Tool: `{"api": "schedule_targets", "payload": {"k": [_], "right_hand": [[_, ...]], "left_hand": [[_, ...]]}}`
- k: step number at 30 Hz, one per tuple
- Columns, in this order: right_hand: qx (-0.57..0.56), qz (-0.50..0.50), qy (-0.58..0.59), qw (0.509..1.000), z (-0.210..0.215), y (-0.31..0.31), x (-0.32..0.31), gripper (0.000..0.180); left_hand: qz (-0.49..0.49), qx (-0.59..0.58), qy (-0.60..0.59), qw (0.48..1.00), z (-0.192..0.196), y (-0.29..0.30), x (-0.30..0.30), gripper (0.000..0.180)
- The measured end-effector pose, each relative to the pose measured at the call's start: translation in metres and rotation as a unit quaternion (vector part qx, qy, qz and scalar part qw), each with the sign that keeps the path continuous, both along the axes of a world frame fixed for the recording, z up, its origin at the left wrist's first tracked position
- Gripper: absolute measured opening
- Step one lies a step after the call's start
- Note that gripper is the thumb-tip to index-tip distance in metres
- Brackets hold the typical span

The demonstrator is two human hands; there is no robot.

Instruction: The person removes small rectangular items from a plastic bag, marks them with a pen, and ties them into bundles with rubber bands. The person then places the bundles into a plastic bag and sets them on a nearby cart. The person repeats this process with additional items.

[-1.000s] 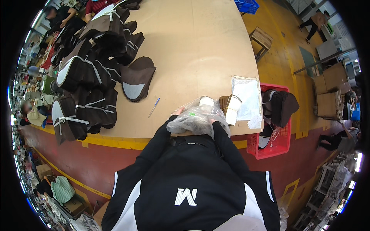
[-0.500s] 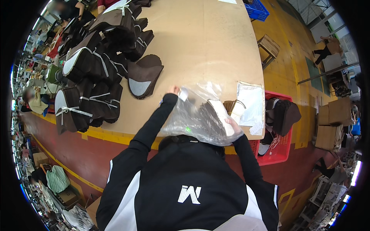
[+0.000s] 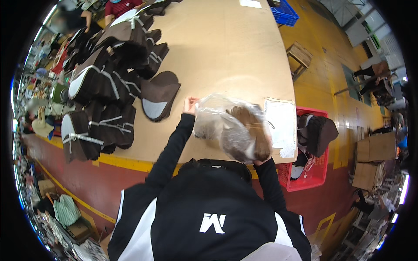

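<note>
At the table's near edge a clear plastic bag (image 3: 208,124) is held up between my hands. My left hand (image 3: 190,105) pinches the bag's edge on the left. A stack of brown cut pieces (image 3: 250,126) shows at the bag's right side, some of it behind the film; whether all of it is inside I cannot tell. My right hand (image 3: 263,162) grips that stack from its near right end, its fingers mostly hidden. A loose stack of brown pieces with a pale grey patch (image 3: 160,96) lies on the table beyond my left hand.
Tied bundles of brown pieces (image 3: 93,82) are heaped along the table's left side. Papers (image 3: 280,124) lie by the right edge. A red crate (image 3: 312,174) with more pieces stands beside the table, with a wooden stool (image 3: 299,54) and blue crate (image 3: 285,13) farther off.
The stack has turned over in my right hand, from a white face to brown edges showing. My right hand has moved slightly nearer to me. My left hand still holds the bag's edge.
</note>
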State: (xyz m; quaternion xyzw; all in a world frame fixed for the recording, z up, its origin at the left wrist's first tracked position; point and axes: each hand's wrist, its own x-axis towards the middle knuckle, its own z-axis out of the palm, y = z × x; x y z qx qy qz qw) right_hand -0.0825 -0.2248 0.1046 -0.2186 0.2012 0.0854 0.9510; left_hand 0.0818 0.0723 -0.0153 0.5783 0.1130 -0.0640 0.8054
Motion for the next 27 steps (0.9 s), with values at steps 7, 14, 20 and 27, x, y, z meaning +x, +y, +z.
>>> {"api": "schedule_targets", "payload": {"k": [7,14,20,27], "right_hand": [[-0.096,0.172,0.064,0.978,-0.001,0.032,0.005,0.038],[0.195,0.138,0.076,0.968,0.007,0.021,0.002,0.055],[0.236,0.182,0.008,0.955,-0.013,0.016,-0.003,0.056],[0.273,0.245,-0.035,0.93,-0.027,0.0,-0.021,0.057]], "left_hand": [[-0.043,0.428,-0.346,0.834,0.103,-0.042,-0.085,0.033],[-0.162,0.465,-0.332,0.804,0.116,0.022,-0.104,0.063],[-0.076,-0.007,-0.149,0.986,0.087,0.064,-0.063,0.089],[-0.139,0.066,-0.238,0.959,0.194,0.022,-0.035,0.107]]}}
